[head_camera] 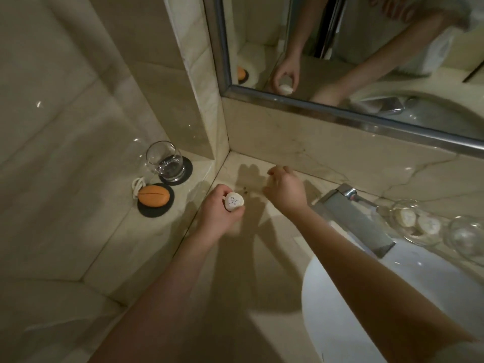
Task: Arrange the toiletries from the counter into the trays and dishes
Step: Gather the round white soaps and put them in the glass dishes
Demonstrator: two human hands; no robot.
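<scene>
Puck [234, 202]: a small round white disc, matt like wrapped paper, with fine dark print on its flat top. It is held just above the bench [262, 271], near the corner where a side ledge begins. The left hand [220, 213] grips it by the rim, fingers [222, 191] curled round its far edge and the thumb on the near side.

Nearest, at lower right, is the smooth white curve of a basin [366, 297] set in the polished beige marble bench, which has faint veins. Both bare forearms reach over the bench. The right hand [286, 191] hangs knuckles-up close to the back wall, fingers bent downward. I cannot tell whether they pinch anything.

Just right of that hand a flat, angular chrome faucet [358, 218] slopes toward the basin. Beyond it a clear glass dish [419, 238] holds two more pale discs [407, 217] side by side, with a second glass bowl [468, 239] next to it.

On the ledge [125, 244] to the left an orange soap [153, 195], oval with a dark slit, lies on a round black coaster [157, 213] with a pale cord [137, 187] coiled beside it. Behind stands a clear tumbler [165, 161] on another dark coaster [187, 174].

Farthest, a metal-framed mirror [366, 48] reflects a hand holding the disc.
</scene>
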